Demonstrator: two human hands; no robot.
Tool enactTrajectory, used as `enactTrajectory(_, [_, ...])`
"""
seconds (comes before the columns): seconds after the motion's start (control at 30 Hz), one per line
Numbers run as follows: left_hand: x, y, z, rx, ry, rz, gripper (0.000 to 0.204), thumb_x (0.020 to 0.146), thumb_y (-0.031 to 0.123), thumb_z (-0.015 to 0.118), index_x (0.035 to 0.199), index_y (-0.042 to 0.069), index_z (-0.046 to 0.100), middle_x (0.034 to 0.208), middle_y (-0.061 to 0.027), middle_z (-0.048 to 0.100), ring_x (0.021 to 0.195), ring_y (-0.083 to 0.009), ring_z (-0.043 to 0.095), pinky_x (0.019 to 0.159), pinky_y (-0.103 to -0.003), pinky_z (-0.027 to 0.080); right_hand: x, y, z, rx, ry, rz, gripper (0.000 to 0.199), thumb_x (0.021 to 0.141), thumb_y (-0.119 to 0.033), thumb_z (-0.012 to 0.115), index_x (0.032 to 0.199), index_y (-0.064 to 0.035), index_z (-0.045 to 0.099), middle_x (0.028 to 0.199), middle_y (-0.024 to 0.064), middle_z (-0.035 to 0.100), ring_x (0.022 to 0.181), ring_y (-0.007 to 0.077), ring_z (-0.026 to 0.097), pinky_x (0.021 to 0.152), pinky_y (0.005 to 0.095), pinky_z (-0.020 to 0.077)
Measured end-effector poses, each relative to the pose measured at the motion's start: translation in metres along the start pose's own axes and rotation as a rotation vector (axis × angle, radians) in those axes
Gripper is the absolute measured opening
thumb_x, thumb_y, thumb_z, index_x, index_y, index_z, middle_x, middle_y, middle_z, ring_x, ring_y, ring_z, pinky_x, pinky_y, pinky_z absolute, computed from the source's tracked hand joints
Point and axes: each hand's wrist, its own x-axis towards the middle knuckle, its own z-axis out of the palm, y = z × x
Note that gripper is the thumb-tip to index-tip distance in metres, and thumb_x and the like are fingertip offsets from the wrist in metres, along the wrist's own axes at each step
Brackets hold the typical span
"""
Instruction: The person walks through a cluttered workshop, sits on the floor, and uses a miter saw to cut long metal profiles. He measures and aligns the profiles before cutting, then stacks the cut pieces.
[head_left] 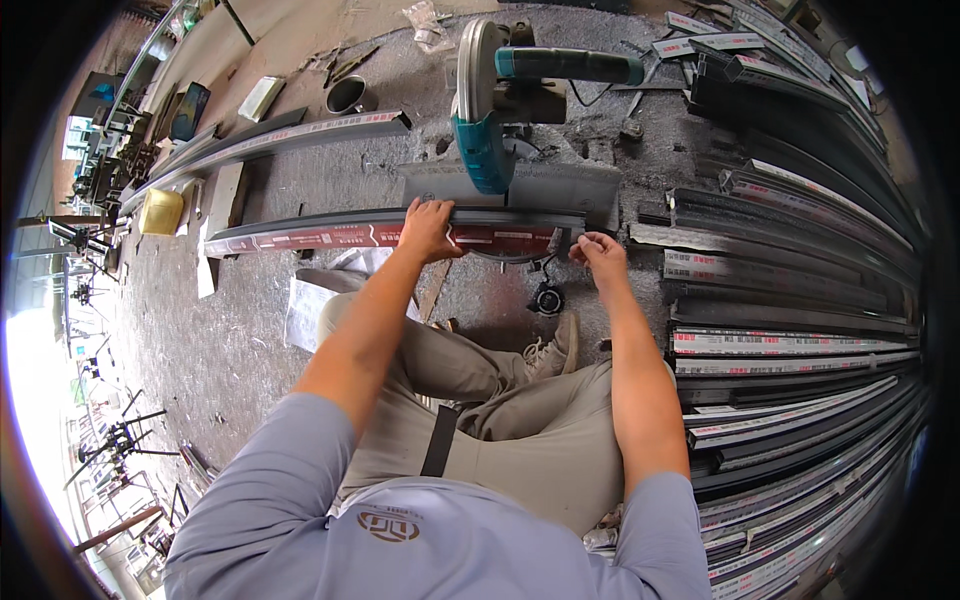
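Note:
A long dark metal profile [330, 234] with red protective film lies across the saw's base, against its grey fence [590, 185]. My left hand [428, 228] grips it near the middle, fingers over the far edge and thumb on the near side. At the profile's right end, my right hand [602, 252] is closed, thumb and fingertips together; whatever they hold, if anything, is hidden. A mitre saw [482, 140] with a teal guard and a dark handle [570, 66] stands just beyond the profile. Its round black knob [547, 299] sticks out towards me.
Stacks of dark and white-filmed profiles [780, 342] fill the right side. More profiles [290, 135] lie at the far left, beside a metal cup [350, 95] and a yellow block [161, 212]. Paper sheets [310, 305] lie by my legs. Shavings cover the floor.

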Motion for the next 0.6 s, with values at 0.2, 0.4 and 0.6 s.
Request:
enactTrajectory(0.2, [0.023,-0.028,-0.013,-0.015,0.034,0.191,0.069,0.062,0.048,0.083,0.111,0.006,0.059,0.105,-0.0161,0.065,0.112,-0.0362,0.062,0.118,-0.058,0.029,0.006,-0.014,0.009,0.114,0.007,-0.009,0.024,0.103,-0.014,0.064,0.118,0.0042,0.064,0.091,0.0099,0.074,0.081,0.0192,0.072,0.079,0.0321,0.0595])
enactTrajectory(0.4, [0.032,-0.019,-0.012,-0.025,0.149,0.166,0.064,0.059,0.050,0.086,0.100,0.008,0.058,0.100,-0.0114,0.060,0.104,-0.0317,0.061,0.101,-0.045,0.041,0.004,-0.019,0.005,-0.080,0.183,-0.028,0.023,0.102,-0.013,0.063,0.117,0.0045,0.066,0.086,0.0076,0.072,0.075,0.0149,0.069,0.074,0.0286,0.0582])
enactTrajectory(0.6, [0.031,-0.020,-0.014,0.002,0.136,0.152,0.063,0.058,0.050,0.086,0.098,0.010,0.057,0.098,-0.0087,0.060,0.101,-0.0280,0.061,0.095,-0.041,0.044,0.003,-0.021,0.008,-0.068,0.253,-0.055,0.023,0.101,-0.017,0.066,0.113,0.0025,0.068,0.083,0.0051,0.071,0.074,0.0123,0.067,0.071,0.0270,0.0545])
